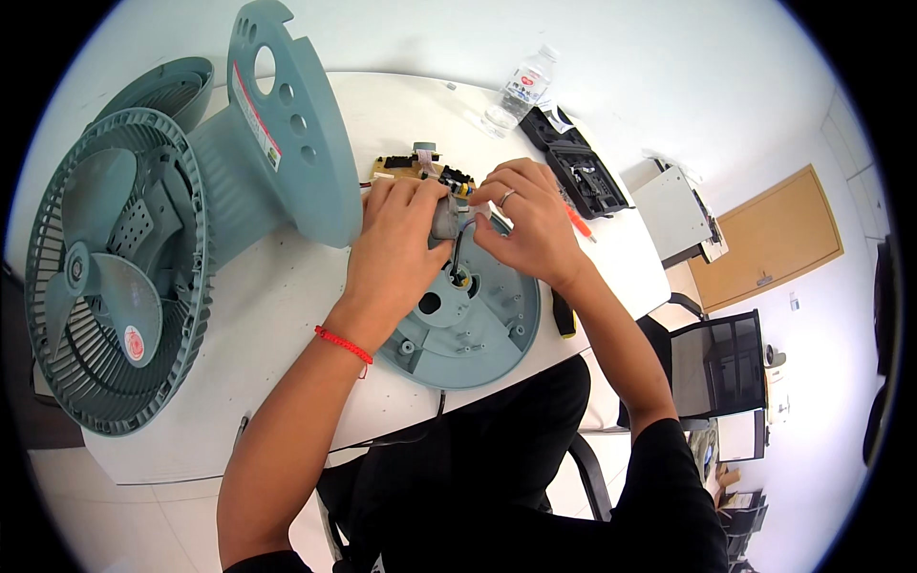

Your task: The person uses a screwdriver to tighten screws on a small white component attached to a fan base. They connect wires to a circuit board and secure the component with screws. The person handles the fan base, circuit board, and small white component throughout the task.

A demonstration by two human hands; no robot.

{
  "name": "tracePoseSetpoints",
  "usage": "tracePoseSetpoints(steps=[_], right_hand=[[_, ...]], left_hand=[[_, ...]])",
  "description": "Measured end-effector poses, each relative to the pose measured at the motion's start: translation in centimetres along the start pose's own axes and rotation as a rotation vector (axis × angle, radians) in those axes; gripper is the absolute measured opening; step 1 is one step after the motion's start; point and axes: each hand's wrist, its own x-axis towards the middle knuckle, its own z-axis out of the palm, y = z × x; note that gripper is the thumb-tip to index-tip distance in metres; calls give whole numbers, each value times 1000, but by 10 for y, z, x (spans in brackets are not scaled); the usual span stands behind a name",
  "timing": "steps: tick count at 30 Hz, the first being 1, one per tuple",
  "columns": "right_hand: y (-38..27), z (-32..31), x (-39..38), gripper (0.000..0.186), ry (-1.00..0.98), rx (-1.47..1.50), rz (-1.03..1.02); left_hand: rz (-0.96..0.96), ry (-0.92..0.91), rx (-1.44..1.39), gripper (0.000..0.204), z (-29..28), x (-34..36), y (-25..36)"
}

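Note:
My left hand (396,244), with a red cord bracelet on the wrist, is closed round a small grey part (446,222) above a round grey-blue plastic base (487,339). My right hand (525,224), a ring on one finger, is closed at a small pale piece (480,210) beside it, where a dark cable (457,253) rises from the hole in the base. Just behind my hands sits a tan circuit board (396,164) with wires and black components. The undersides of my fingers and exactly what they pinch are partly hidden.
A grey-blue fan (124,325) with its stand (320,181) fills the table's left. At the back stand a bottle (525,86) and a black tool case (583,177). A screwdriver (581,224) and black-yellow tool (564,320) lie right. Beyond are a chair (721,363) and door (764,239).

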Motion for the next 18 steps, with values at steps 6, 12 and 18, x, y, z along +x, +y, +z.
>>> tracePoseSetpoints(steps=[6, 12, 18], right_hand=[[-1, -3, 4, 39, -92, 146, 110], [-5, -7, 7, 42, -89, 275, 242], [-7, -5, 8, 41, -105, 433, 450]], left_hand=[[-7, -26, -3, 53, -3, 0, 3], [-18, -15, -34, 54, -1, -2, 2], [-28, -12, -21, 55, -1, -1, 1]])
